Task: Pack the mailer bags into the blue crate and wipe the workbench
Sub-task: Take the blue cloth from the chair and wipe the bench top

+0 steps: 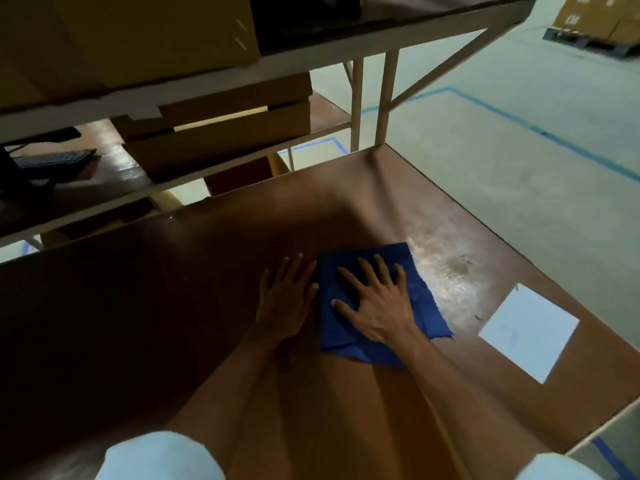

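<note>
While neither crate nor bags show, the bench (pixel 450 209) fills the view. At its middle lies the cloth (pixel 420 306), which looks soft, limp, light and prone to bunching, so it is best pressed flat under a palm. A white sheet (pixel 528 332) lies near the right edge. The right hand (pixel 377 306) spreads straight-fingered on the cloth; the left hand (pixel 287 299) lies flat on wood beside it.

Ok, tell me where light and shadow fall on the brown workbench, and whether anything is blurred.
Head view: glare brightens the brown workbench to the right of the blue cloth; its left half sits in deep shadow under the white-framed shelf; the right hand pressing the cloth looks slightly soft.
</note>
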{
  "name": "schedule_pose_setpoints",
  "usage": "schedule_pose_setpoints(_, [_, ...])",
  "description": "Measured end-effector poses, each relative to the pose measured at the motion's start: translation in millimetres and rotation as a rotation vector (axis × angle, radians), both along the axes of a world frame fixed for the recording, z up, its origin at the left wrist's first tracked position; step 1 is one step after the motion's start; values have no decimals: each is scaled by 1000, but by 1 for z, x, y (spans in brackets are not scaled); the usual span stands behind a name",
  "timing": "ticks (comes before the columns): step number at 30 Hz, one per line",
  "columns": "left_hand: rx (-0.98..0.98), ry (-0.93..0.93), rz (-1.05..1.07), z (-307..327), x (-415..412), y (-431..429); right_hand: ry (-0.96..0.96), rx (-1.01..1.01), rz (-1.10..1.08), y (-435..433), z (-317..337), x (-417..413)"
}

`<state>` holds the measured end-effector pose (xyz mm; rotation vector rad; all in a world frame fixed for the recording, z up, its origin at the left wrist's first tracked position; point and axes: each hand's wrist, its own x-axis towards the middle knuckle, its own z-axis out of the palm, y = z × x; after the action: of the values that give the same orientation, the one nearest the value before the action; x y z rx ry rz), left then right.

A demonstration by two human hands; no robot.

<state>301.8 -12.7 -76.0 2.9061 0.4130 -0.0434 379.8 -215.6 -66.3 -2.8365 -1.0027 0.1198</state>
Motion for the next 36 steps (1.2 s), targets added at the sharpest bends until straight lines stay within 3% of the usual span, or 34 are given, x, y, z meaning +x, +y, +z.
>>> schedule_pose_setpoints(11, [35, 33, 39, -9, 95, 93, 17, 37, -28, 79, -20, 105])
schedule_pose_setpoints(16, [109, -41, 21, -18, 128, 113, -80, 54, -15, 122, -29, 158])
schedule_pose_setpoints(22, [295, -65, -60, -24, 125, 118, -55, 35, -21, 158, -21, 196])
schedule_pose_setpoints(27, [252, -37, -70, -19, 125, 118, -101, 13, 212, 157, -20, 192])
schedule_pose_setpoints(32, [168, -54, -30, -19, 128, 118, -27, 24, 30, 173, -18, 225])
schedule_pose_setpoints(36, [188, -38, -51, -20, 127, 120, -63, -29, 318, 174, -18, 239])
